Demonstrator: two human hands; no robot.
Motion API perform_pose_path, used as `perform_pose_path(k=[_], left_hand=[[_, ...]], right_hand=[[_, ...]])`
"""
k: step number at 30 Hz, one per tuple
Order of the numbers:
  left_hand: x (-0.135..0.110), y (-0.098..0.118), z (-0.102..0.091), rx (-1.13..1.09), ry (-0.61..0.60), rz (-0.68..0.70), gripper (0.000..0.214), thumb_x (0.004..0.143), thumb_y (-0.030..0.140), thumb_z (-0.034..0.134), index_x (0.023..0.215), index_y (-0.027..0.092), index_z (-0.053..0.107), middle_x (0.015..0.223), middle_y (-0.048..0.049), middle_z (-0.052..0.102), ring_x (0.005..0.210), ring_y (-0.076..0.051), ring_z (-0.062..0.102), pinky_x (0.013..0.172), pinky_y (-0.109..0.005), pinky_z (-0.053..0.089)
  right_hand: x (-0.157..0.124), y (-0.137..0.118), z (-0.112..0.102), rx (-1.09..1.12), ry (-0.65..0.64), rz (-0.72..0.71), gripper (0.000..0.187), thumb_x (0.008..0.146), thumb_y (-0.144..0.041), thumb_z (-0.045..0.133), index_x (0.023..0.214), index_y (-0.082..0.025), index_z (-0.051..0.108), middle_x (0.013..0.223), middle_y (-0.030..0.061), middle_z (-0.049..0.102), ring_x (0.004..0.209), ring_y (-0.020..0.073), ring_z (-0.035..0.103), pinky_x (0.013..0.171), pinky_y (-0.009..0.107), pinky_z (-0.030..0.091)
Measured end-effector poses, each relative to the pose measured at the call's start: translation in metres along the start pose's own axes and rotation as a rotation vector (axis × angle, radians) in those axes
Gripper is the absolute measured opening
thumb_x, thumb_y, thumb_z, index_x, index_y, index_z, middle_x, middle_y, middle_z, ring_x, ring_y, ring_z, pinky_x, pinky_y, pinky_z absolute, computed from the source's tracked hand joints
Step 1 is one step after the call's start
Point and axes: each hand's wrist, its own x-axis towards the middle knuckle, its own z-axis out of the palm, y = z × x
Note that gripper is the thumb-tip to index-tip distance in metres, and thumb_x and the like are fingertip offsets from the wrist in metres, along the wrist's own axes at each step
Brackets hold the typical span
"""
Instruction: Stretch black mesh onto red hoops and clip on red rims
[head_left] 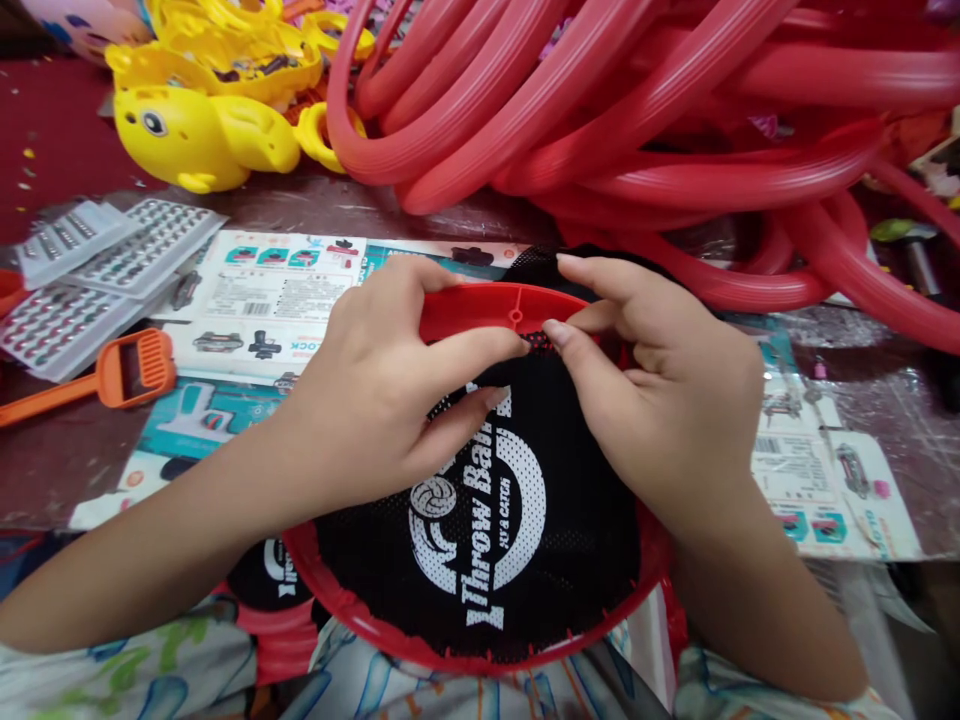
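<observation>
A round red plastic hoop [352, 612] with black mesh fabric [577, 520] stretched across it lies over my lap and the table edge. White lettering and a ring are printed on the mesh. My left hand [397, 370] rests over the hoop's upper left, its thumb and a fingertip pressing the mesh edge near the far rim. From the right, my right hand [652, 370] curls over the far rim and pinches the same edge between thumb and fingers. Both thumbs nearly meet beside a small post on the rim's inner wall.
Red ribbed plastic rings [637, 90] pile up at the back right. Yellow toy shells [202, 140] stand at the back left, near trays of small metal parts [142, 250] and an orange plastic piece [135, 370]. Printed cardboard [262, 290] covers the table under the hoop.
</observation>
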Motion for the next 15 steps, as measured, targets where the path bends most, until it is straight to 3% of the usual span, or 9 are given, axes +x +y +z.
perform_pose_path(k=[5,15], left_hand=[[-0.0022,0.0008,0.0005,0.033,-0.017,0.025,0.038,0.095,0.035,0.056,0.132,0.032,0.065,0.123,-0.0188,0.049,0.118,-0.042,0.053,0.091,-0.064,0.051],[-0.0014,0.0012,0.0012,0.043,-0.007,0.025,0.037,0.093,0.037,0.057,0.128,0.028,0.068,0.124,-0.0205,0.050,0.118,-0.044,0.054,0.091,-0.065,0.050]], right_hand=[[0.0011,-0.0007,0.0006,-0.034,0.001,0.001,0.032,0.094,-0.012,0.065,0.126,-0.016,0.068,0.090,0.0015,0.077,0.079,0.0173,0.072,0.079,0.030,0.059],[-0.0009,-0.0016,0.0021,-0.039,-0.015,0.021,0.034,0.099,-0.015,0.055,0.130,-0.022,0.066,0.099,0.0024,0.078,0.084,0.0197,0.073,0.078,0.033,0.059]])
